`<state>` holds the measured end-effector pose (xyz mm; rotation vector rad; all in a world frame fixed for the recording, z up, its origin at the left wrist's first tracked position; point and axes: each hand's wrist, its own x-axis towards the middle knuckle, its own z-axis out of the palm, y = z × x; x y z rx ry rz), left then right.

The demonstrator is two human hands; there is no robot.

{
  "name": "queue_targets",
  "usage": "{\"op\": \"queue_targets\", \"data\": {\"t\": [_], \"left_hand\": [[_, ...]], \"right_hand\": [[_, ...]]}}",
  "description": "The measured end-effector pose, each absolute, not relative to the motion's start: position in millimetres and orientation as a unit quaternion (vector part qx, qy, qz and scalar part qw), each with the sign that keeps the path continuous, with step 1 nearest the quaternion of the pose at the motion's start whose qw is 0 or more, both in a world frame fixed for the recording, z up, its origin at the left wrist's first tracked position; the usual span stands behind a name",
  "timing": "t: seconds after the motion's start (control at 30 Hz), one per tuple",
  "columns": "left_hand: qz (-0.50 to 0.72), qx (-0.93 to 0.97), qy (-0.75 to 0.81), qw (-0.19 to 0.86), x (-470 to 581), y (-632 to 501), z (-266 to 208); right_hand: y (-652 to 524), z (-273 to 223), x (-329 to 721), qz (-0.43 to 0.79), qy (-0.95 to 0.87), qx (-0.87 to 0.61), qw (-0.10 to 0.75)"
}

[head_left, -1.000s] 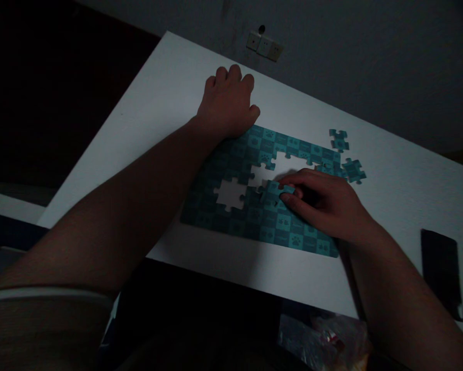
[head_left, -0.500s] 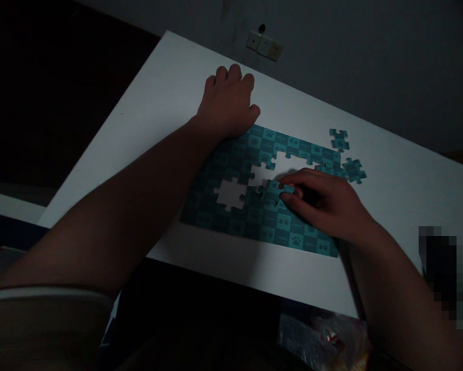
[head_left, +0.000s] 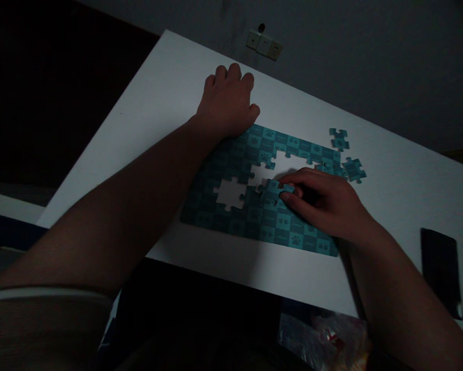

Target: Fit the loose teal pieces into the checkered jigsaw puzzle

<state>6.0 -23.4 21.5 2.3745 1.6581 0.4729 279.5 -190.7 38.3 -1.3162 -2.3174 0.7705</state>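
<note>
A teal jigsaw puzzle (head_left: 293, 221) with paw prints and a checkered pattern lies on the white table, with gaps in its middle and left part. My right hand (head_left: 324, 201) pinches a teal puzzle piece (head_left: 273, 189) between thumb and fingers. That piece is held over the puzzle beside the large gap, partly hidden by the fingertips; whether it touches the puzzle I cannot tell. My left hand (head_left: 228, 100) rests palm down at the puzzle's upper left edge, its fingers slightly apart and bent, holding nothing visible. My left forearm covers part of the puzzle's left side.
Two loose puzzle pieces (head_left: 339, 139) lie past the upper right corner, one close to the puzzle's edge. A black phone (head_left: 442, 273) lies at the table's right, beside my right forearm. Wall sockets (head_left: 264, 45) are behind the table (head_left: 146, 87). A clear plastic bag (head_left: 320, 337) sits below the front edge.
The pinched piece has tilted slightly in my right hand, which stays in nearly the same place. My left hand has not visibly moved.
</note>
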Motion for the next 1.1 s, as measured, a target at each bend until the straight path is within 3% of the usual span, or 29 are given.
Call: {"op": "queue_targets", "data": {"t": [0.43,0.8,1.1], "left_hand": [[0.154,0.796,0.563,0.158,4.5,-17.4,22.5],[0.134,0.810,0.568,0.061,9.7,-21.7,20.5],[0.146,0.808,0.565,0.082,8.9,-18.2,18.3]], "right_hand": [[-189.6,36.1,278.9,0.293,-0.821,-0.443,0.210],[-189.9,37.1,278.4,0.275,-0.827,-0.445,0.203],[-190.5,37.7,278.3,0.279,-0.826,-0.449,0.197]]}}
